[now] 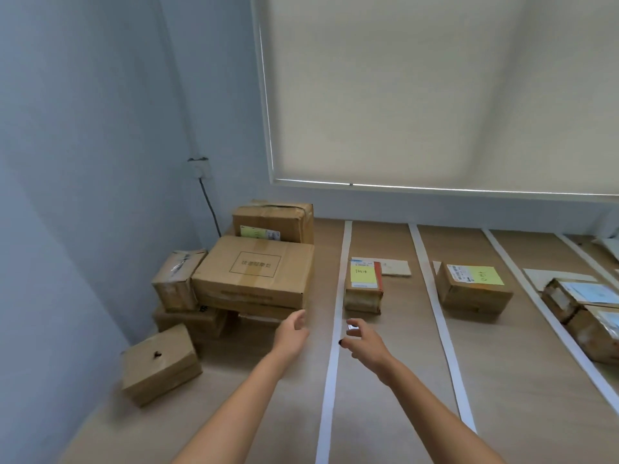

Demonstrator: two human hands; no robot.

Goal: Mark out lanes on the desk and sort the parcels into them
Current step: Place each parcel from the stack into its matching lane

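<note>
White tape strips run front to back on the wooden desk, marking lanes. A pile of brown cardboard parcels sits at the left; a large flat box lies on top. My left hand is open, just below that box's near right corner. My right hand is open beside the first tape strip, fingers spread, holding nothing. A small parcel with a yellow note stands in the first lane. Another parcel with a yellow note is in the second lane.
A loose small box lies at the front left near the blue wall. More parcels are in the lanes at the right edge. A wall socket with a cable sits behind the pile. A closed window blind hangs above the desk.
</note>
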